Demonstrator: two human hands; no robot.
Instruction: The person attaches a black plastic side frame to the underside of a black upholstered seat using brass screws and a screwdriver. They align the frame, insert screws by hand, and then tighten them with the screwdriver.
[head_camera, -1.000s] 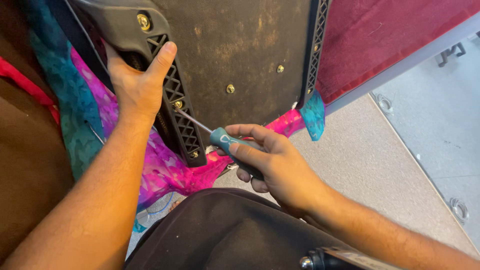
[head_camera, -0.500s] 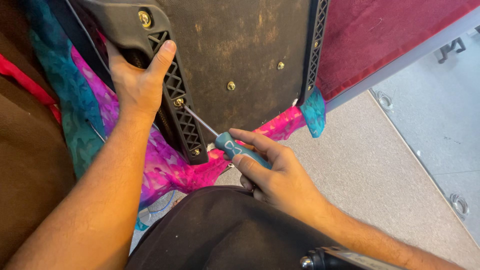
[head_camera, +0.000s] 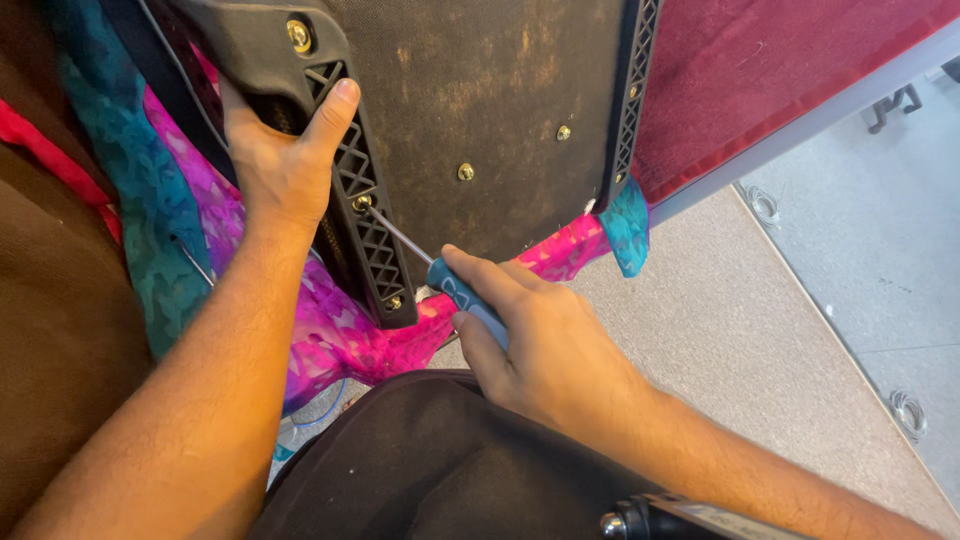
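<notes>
Since a moment ago the right hand (head_camera: 545, 350) slid its blue-handled screwdriver (head_camera: 440, 270) tip up onto the brass screw (head_camera: 361, 203), fingers wrapped tight. Left hand (head_camera: 285, 165) grips the black latticed plastic rail (head_camera: 365, 215), frame centre.

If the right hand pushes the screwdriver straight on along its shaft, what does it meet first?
The right hand drives the screwdriver up-left; its tip apparently already sits on a brass screw in the black lattice bracket.

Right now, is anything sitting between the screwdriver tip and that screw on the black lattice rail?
Nothing visible. The right hand holds the screwdriver, and its bare shaft runs straight to the screw on the rail. The left hand grips the rail above, thumb clear of the screw.
</notes>
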